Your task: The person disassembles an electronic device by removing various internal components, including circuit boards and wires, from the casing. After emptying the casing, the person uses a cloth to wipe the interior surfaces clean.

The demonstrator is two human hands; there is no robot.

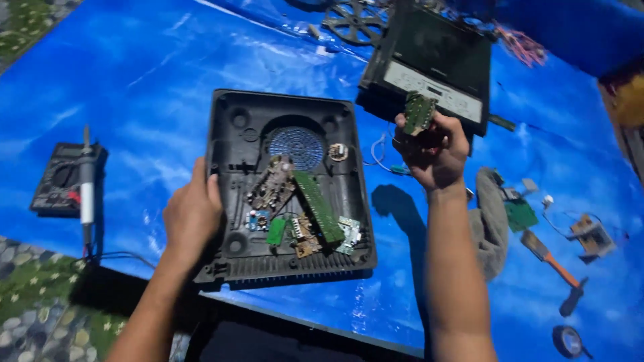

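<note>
While the left hand (191, 214) grips the black casing's (231, 144) left edge, the right hand (433, 151) — up and right of it — clutches a small green circuit board (419, 112).

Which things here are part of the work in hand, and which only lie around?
In hand: black plastic appliance shell gripped by left hand; small green circuit board in right hand.

Lying about: black multimeter, grey cloth, orange-handled brush, black tape roll.

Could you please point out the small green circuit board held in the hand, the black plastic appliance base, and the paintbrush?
small green circuit board (419, 112), head view, middle of its face.
black plastic appliance base (231, 144), head view, bare left floor.
orange-handled paintbrush (549, 257), head view, handle.
</note>
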